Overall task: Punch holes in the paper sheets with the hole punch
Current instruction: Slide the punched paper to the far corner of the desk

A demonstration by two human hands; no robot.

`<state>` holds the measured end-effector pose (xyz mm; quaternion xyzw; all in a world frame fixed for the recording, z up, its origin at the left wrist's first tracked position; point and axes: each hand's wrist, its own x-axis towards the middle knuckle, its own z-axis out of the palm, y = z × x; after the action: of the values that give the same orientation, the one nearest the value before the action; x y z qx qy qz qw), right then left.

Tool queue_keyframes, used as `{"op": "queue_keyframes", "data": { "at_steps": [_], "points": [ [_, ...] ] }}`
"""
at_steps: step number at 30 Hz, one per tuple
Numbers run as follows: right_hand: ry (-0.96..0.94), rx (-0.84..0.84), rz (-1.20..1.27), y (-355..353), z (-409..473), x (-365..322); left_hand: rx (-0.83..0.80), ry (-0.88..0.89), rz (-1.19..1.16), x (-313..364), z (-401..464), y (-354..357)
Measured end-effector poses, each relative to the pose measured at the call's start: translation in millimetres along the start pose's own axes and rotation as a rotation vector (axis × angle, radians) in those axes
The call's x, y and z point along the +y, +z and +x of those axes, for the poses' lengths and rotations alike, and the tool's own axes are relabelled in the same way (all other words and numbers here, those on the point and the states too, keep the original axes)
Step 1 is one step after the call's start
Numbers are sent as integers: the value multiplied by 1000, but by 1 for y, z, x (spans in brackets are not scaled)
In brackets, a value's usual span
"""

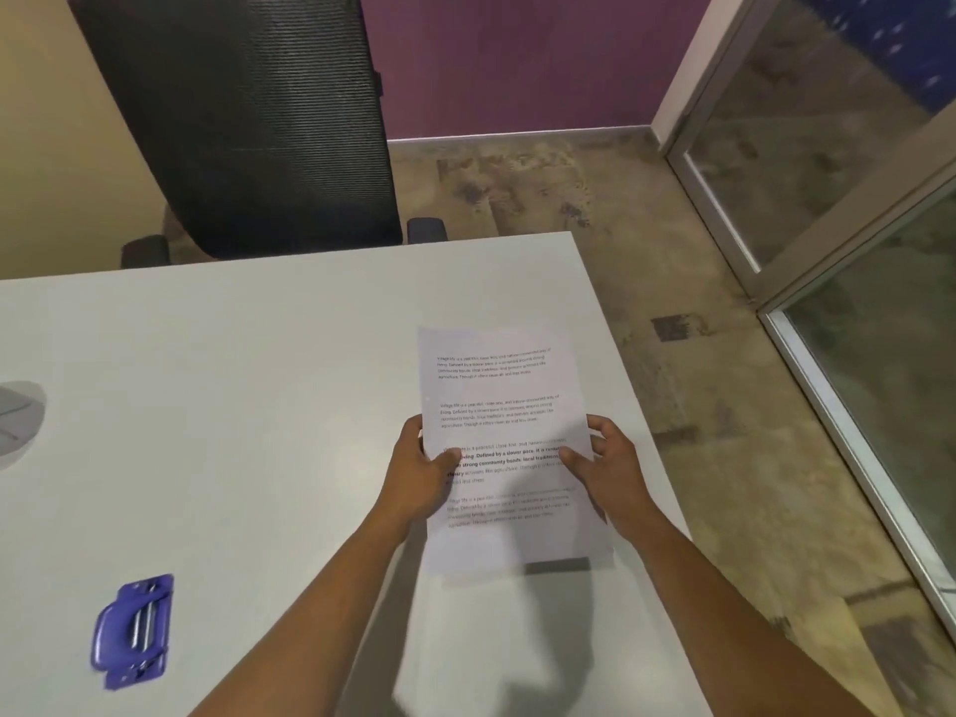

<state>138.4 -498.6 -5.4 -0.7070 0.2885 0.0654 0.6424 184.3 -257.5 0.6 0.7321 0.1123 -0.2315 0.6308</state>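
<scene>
While both hands hold it above the table, the item in work is a printed paper sheet (pixel 499 437), possibly several stacked; the count cannot be told. Left hand (pixel 421 476): grasping the sheet's left edge, thumb on the printed face. Right hand (pixel 610 470): grasping the right edge, thumb likewise on top. Paper: lifted clear of the surface, casting a shadow below its near edge, text in four blocks, upright to the viewer. A faint mark near the left margin may be a punched hole; too small to confirm.

Hole punch (pixel 133 631): blue, with metal parts, lying on the table well apart from the paper, to the near left, untouched.

Step in hand, as judged: squaring the sheets before punching. Advice: tap the edges flush, keep thumbs light so nothing creases, then carry the left margin to the punch and seat it fully in the slot.

Table (pixel 233 380): white, smooth, matte, its far right corner in view. Grey object (pixel 18 421) at the left edge, unidentified. Office chair (pixel 248 121): black mesh back, pushed against the far side. Room: purple wall, cream wall, mottled floor, glass partition (pixel 827 147) in a pale frame at right.
</scene>
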Motion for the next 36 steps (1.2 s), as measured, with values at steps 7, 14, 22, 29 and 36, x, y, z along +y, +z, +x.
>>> {"op": "queue_keyframes", "data": {
  "at_steps": [7,14,22,29,36],
  "points": [
    [-60,78,10,-17,82,-11,45,30,79,26,76,34],
    [-90,122,-38,-31,155,-26,73,90,178,43,147,63],
    [-227,206,-201,-25,221,-48,150,165,298,56,208,70],
    [-410,275,-383,-11,236,-53,215,218,363,61,225,71],
    [-395,340,-736,-6,243,-50,228,294,532,65,232,75]
  ]
}}
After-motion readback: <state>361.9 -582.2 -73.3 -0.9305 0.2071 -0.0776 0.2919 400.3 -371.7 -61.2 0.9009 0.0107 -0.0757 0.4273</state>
